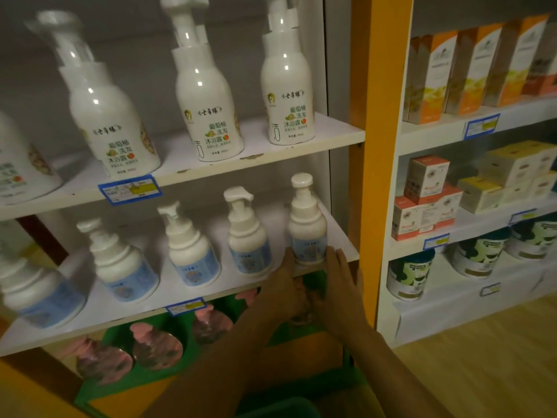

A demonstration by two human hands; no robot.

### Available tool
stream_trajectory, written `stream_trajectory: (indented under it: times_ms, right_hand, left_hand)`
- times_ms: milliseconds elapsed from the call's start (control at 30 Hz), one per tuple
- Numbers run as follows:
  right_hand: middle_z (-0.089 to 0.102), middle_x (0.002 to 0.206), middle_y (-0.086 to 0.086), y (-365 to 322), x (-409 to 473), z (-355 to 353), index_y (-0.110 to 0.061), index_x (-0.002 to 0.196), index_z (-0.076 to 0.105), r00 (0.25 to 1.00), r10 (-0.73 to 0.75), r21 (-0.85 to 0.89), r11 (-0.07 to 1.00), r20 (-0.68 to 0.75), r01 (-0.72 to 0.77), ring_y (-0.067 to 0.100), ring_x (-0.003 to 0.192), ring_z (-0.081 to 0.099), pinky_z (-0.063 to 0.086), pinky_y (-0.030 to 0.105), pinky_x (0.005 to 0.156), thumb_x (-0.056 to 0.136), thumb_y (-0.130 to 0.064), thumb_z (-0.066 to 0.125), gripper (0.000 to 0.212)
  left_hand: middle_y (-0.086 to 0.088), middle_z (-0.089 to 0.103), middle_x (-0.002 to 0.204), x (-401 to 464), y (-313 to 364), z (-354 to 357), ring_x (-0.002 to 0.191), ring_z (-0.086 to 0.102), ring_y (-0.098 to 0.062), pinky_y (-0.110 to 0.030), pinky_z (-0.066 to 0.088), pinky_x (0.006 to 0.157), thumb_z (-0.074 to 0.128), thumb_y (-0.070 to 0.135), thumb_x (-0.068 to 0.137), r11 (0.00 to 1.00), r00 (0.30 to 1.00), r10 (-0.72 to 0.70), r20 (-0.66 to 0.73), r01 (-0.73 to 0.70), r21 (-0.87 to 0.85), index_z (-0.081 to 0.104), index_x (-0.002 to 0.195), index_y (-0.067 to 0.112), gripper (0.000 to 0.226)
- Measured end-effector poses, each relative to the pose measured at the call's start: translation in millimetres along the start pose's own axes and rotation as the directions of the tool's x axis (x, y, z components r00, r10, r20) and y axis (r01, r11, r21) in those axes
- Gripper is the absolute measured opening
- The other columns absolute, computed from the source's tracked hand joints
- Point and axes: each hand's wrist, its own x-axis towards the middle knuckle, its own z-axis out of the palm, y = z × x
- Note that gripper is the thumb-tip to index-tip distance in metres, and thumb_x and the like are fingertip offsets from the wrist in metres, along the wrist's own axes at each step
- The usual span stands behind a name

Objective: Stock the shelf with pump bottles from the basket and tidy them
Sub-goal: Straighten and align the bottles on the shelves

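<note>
Several small white pump bottles with blue labels stand in a row on the middle shelf [340, 236]. The rightmost bottle [306, 224] stands near the shelf's front right corner. My left hand [286, 288] and my right hand [343, 282] reach up to the base of this bottle, one on each side, fingers fairly straight and touching its lower part. Whether the fingers curl round it cannot be told. Below, pink pump bottles [156, 345] stand on the green bottom shelf. A green basket [280, 408] shows at the bottom edge, under my forearms.
Large white pump bottles [208, 101] line the upper shelf. An orange post [382, 146] divides this unit from the right one, which holds orange cartons [431, 76], small boxes [425, 200] and tins [410, 276]. Wooden floor lies at the lower right.
</note>
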Motion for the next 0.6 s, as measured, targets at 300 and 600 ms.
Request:
stream_trajectory:
  times_ms: [300,600]
  right_hand:
    - [0.063,0.103,0.012,-39,-16,12,-0.008,0.118,0.052,0.935,-0.105,0.213,0.959,-0.339,0.185,0.025,0.092,0.062,0.052,0.030,0.081,0.084,-0.011,0.056,0.035]
    - [0.055,0.124,0.003,-77,-15,26,-0.014,0.134,0.047,0.998,-0.068,0.391,0.918,-0.019,0.070,0.016,0.115,0.049,0.037,0.025,0.097,0.074,-0.052,0.040,0.071]
  left_hand:
    - [-0.006,0.053,0.135,-46,-24,4,0.124,0.047,-0.014,-0.021,0.026,0.112,0.048,0.027,0.095,0.996,0.963,0.022,-0.267,0.002,0.088,0.045,0.136,0.015,0.043]
    - [0.012,0.041,0.127,-47,-61,-49,0.119,0.040,-0.005,-0.022,0.035,0.100,0.055,0.018,0.092,0.991,0.878,-0.071,-0.473,0.009,-0.131,0.038,0.138,0.018,0.049]
